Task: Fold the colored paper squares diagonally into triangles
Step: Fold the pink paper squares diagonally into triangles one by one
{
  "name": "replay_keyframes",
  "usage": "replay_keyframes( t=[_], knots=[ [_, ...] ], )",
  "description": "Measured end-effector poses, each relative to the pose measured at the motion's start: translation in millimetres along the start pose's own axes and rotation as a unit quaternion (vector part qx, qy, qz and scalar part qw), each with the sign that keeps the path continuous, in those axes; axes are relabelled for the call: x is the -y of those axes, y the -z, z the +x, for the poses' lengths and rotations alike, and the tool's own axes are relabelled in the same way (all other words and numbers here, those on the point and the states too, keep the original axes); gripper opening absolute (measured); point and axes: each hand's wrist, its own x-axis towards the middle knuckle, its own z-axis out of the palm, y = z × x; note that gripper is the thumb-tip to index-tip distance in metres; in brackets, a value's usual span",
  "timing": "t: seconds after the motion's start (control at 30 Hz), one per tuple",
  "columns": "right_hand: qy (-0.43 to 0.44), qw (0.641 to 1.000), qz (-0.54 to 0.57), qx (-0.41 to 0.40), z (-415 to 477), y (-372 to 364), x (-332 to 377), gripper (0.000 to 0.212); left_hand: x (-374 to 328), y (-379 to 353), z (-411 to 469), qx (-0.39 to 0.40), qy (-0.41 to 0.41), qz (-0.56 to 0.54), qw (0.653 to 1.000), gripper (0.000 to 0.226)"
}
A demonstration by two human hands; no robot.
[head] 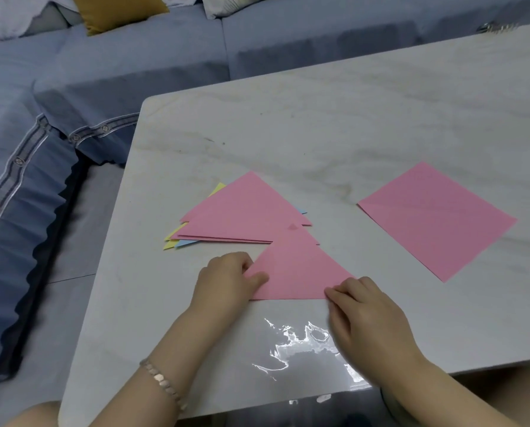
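Note:
A pink paper folded into a triangle (294,269) lies on the marble table in front of me, its long edge toward me. My left hand (226,282) presses on its left corner, thumb on the paper. My right hand (365,312) presses its fingertips on the right corner. Behind it lies a pile of folded triangles (242,214), pink on top with yellow and blue ones peeking out beneath. To the right rests a stack of unfolded pink squares (439,220), lying flat like a diamond.
The white marble table (334,134) has a glossy glare patch near its front edge. A blue sofa (134,63) with a mustard cushion (116,10) wraps around the left and far sides. A bracelet circles my left wrist.

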Motion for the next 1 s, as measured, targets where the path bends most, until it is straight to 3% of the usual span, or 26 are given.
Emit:
replay_keyframes(
  t=[0.17, 0.27, 0.33, 0.4, 0.53, 0.67, 0.8, 0.87, 0.93, 1.0],
  knots=[
    [-0.042, 0.998, 0.026, -0.033, 15, 10, -19, 0.016, -4, 28, 5, -0.093, -0.043, -0.049, 0.994, 0.027],
    [-0.080, 0.996, -0.028, -0.014, 38, 19, -45, 0.029, 6, 48, 24, -0.163, -0.023, 0.000, 0.986, 0.007],
    [-0.118, 0.991, -0.066, 0.021, 53, 23, -64, 0.029, 11, 48, 29, -0.193, -0.006, 0.079, 0.978, 0.031],
    [-0.162, 0.979, -0.109, 0.065, 65, 29, -77, 0.023, 11, 39, 25, -0.219, -0.041, 0.077, 0.972, 0.042],
    [-0.191, 0.935, -0.233, 0.186, 84, 42, -80, 0.026, 3, 9, 9, -0.169, -0.107, 0.008, 0.980, 0.033],
    [-0.173, 0.912, -0.298, 0.220, 89, 47, -78, 0.038, -7, -7, -5, -0.131, -0.127, -0.054, 0.982, 0.024],
    [-0.172, 0.935, -0.257, 0.171, 86, 48, -78, 0.042, -18, -10, -13, -0.097, -0.125, -0.115, 0.981, 0.021],
    [-0.179, 0.958, -0.195, 0.108, 82, 48, -76, 0.044, -26, -8, -13, -0.064, -0.090, -0.187, 0.976, 0.020],
    [-0.128, 0.983, -0.131, 0.027, 71, 45, -67, 0.040, -38, -2, -12, -0.015, -0.030, -0.300, 0.953, 0.018],
    [-0.025, 0.993, -0.086, -0.081, 59, 44, -49, 0.032, -54, 6, -8, 0.051, 0.048, -0.404, 0.912, 0.013]
  ],
)
